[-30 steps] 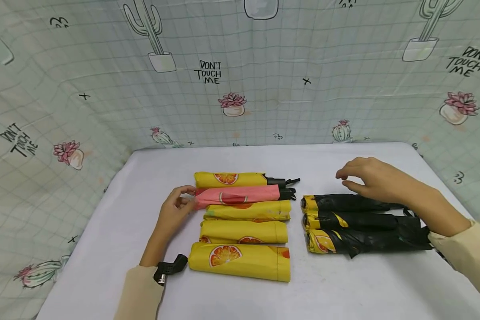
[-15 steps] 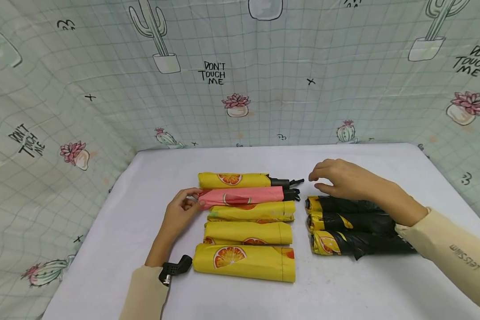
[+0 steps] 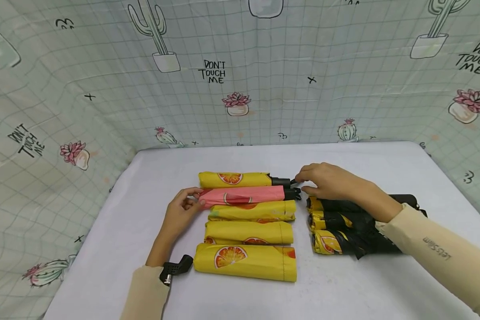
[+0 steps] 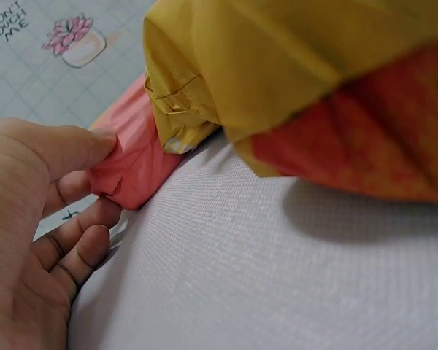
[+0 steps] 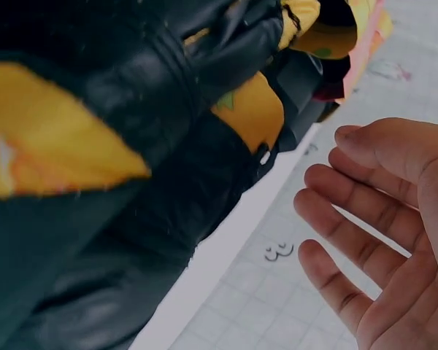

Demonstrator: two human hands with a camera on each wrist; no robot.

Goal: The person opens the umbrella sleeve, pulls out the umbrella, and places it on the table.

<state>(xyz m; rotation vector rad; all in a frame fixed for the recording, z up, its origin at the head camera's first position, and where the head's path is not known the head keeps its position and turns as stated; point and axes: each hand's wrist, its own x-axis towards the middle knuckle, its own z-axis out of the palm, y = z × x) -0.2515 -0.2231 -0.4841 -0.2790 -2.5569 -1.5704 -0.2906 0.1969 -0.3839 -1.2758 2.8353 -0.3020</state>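
My left hand (image 3: 181,210) pinches the left end of a pink folding umbrella (image 3: 244,195) between thumb and fingers. The left wrist view shows the thumb on the pink cloth (image 4: 140,149) and fingertips beneath its tip. A yellow folding umbrella (image 3: 240,179) with orange-slice prints lies just behind it, its black handle pointing right. My right hand (image 3: 334,181) hovers with loosely bent fingers by the black handles and straps of these two. In the right wrist view nothing is between its fingers (image 5: 350,204).
Several yellow umbrellas (image 3: 244,262) lie in a row in front of the pink one. To the right, three black-and-yellow umbrellas (image 3: 332,242) lie side by side, partly hidden under the right forearm. All rest on a white table (image 3: 232,302) before a printed curtain (image 3: 288,58).
My right hand has moved left, from above the black umbrellas to the handle ends of the pink and rear yellow ones. My left hand has stayed at the pink umbrella's end.
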